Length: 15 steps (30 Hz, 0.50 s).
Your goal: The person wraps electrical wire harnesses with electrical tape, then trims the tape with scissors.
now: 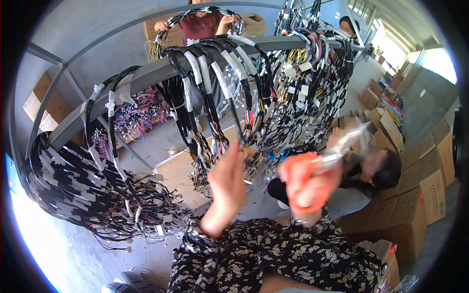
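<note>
My left hand (pixel 227 181) is raised in front of the rack, its fingers closed around the lower part of a hanging wire harness (pixel 233 117). This harness has a black sleeve, with white tape higher up. To the right, my right hand (pixel 312 193) is wrapped around orange-handled scissors (pixel 299 170). They are blurred by motion, and their shiny blades point up and to the right, apart from the harness. More taped black harnesses (pixel 202 73) with coloured wire ends hang on both sides of my left hand.
A curved grey metal rail (pixel 151 73) carries the dense harness bundles. A person crouches close on the right, dark hair (pixel 386 168) showing. Behind the rail another person in a maroon top (pixel 198 27) holds a harness. Cardboard boxes (pixel 398 224) line the right side.
</note>
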Available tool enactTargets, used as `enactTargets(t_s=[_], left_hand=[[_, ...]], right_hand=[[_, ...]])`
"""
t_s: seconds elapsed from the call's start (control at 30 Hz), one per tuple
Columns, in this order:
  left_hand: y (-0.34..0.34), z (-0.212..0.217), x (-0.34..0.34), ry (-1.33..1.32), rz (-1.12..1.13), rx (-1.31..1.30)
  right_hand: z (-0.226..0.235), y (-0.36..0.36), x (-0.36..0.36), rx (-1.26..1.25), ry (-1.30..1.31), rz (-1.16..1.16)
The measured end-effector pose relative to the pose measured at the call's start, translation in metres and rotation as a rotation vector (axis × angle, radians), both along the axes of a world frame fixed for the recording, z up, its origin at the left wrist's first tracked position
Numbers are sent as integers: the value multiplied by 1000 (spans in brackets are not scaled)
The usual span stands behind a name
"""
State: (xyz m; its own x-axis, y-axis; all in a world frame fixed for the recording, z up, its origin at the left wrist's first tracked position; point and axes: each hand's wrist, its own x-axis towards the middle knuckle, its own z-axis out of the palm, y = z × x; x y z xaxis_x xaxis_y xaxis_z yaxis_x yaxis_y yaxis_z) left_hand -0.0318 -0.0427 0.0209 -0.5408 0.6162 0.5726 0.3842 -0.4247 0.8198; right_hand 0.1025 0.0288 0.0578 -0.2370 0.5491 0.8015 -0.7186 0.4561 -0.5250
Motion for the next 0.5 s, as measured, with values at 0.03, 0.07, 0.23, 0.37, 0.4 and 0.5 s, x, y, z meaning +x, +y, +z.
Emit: enactTargets(t_s=[0.03,0.07,0.23,0.37,0.4,0.5], left_hand=[[2,-8,-5,-94,9,-32],[0,-11,-3,-25,27,101],[-3,2,8,-192,-34,56],[-5,14,10,-172,95,-32],[-6,20,10,-57,183,-58],[-5,29,11,51,341,-106]], right_hand=[[10,1,6,-70,58,-21],[20,2,10,-130,-50,-29],[18,26,-11,-405,-524,-118],[-13,14,-34,-399,-384,115],[-21,10,-38,-336,-392,71],[-31,3,-43,-509,-383,121]])
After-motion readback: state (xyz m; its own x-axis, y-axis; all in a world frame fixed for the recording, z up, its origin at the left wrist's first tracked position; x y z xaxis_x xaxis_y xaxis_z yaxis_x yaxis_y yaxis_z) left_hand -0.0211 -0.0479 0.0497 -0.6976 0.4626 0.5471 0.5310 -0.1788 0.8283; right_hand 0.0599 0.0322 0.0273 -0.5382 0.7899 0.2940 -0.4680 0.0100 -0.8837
